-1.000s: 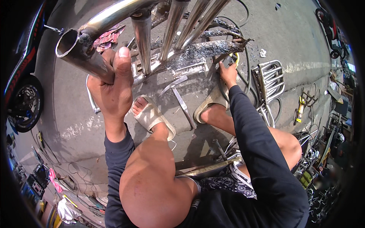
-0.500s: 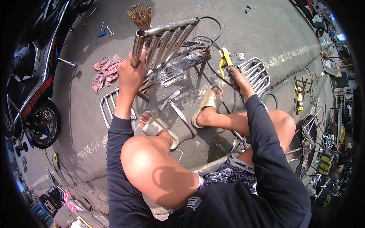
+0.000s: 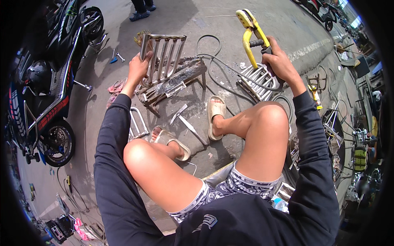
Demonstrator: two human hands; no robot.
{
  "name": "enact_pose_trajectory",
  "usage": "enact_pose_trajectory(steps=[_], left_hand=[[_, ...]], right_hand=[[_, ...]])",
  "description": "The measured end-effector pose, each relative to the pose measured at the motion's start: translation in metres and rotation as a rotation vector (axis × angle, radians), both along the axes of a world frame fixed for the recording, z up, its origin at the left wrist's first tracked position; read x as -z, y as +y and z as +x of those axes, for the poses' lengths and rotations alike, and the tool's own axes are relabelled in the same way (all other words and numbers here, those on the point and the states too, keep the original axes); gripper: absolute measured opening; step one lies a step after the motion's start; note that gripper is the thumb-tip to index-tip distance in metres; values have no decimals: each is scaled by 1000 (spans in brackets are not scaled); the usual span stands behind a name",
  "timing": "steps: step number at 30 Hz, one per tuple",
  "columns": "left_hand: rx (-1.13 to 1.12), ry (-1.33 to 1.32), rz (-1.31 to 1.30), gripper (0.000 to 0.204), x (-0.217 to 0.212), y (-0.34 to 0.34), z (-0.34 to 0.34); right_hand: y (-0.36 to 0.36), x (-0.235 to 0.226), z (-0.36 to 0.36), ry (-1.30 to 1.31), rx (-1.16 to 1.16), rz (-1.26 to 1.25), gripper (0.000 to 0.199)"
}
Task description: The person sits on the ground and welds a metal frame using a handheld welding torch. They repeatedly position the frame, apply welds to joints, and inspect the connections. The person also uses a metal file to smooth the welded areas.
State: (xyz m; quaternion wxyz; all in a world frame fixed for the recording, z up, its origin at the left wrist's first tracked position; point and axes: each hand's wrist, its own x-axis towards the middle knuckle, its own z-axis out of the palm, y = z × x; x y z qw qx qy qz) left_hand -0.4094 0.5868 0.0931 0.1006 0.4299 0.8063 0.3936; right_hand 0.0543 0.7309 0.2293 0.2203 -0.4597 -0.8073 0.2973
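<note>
My left hand [image 3: 138, 67] is closed round an end tube of a shiny metal tube rack [image 3: 165, 57], holding it upright on a low, scorched metal stand [image 3: 174, 82]. In my right hand [image 3: 284, 65] is a yellow welding electrode holder [image 3: 247, 43], raised off the ground to the right of the rack. Its black cable trails from the handle. No rod shows in its jaws. Below the stand, a chipping hammer [image 3: 191, 128] lies on the ground between my sandalled feet. Behind the rack, a bundle of thin rods [image 3: 140, 37] is partly hidden.
Another tube rack [image 3: 256, 82] lies beneath my right hand, and a bent tube frame [image 3: 138, 122] sits by my left foot. Cable [image 3: 213, 57] loops behind the stand. A motorcycle [image 3: 57, 141] stands at left, near wrenches [image 3: 120, 57]. A person's shoes [image 3: 140, 15] show at the top.
My right hand has lifted the electrode holder up and away from me. The rack now stands more upright, still in my left hand. A person's feet have come into view at the top.
</note>
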Motion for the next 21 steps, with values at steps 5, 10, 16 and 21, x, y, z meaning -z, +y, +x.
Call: enact_pose_trajectory(steps=[5, 10, 16, 21], left_hand=[[-46, -329, 160, 59, 9, -14, -12], [13, -221, 338, 50, 34, -33, -10], [-63, -279, 350, 38, 37, -39, -2], [-103, -333, 428, 25, 30, -32, 15]], right_hand=[[-3, 34, -14, -169, -249, -53, 105], [7, 98, -46, -35, -589, 41, 115], [33, 108, -73, -222, -589, -52, 110], [59, 120, -78, -80, -591, -14, 108]])
